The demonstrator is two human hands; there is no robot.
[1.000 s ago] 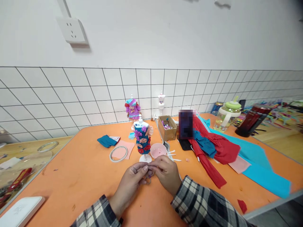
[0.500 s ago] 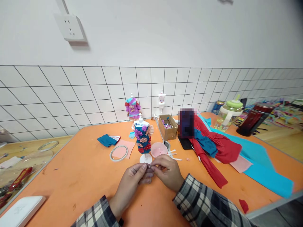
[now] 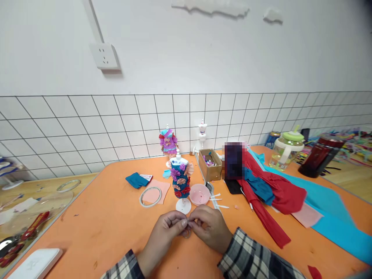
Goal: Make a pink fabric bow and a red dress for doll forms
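My left hand (image 3: 171,228) and my right hand (image 3: 209,228) meet with pinched fingertips over the orange table, just in front of a small dress form (image 3: 180,176). Something tiny is between the fingertips, too small to name; a thin pale loop shows below them. The dress form stands upright on a round white base, covered in dark blue cloth with purple, pink and red fabric flowers. Close behind my right hand sits a pink bowl (image 3: 200,194) with a few tiny bits inside. A ring of white tape (image 3: 150,197) lies to the left, partly on pink cloth (image 3: 164,189).
A cardboard box (image 3: 209,166) of small pieces stands behind the bowl. Further back are a dressed form (image 3: 168,141) and a bare white form (image 3: 202,131). Red cloth (image 3: 290,193) and bright blue cloth (image 3: 328,195) spread right, near a jug (image 3: 286,151) and dark red flask (image 3: 321,157).
The view has tilted up and turned slightly left, so the table things appear lower and further right. My hands stay together, and a thin pale loop now shows under the fingers.
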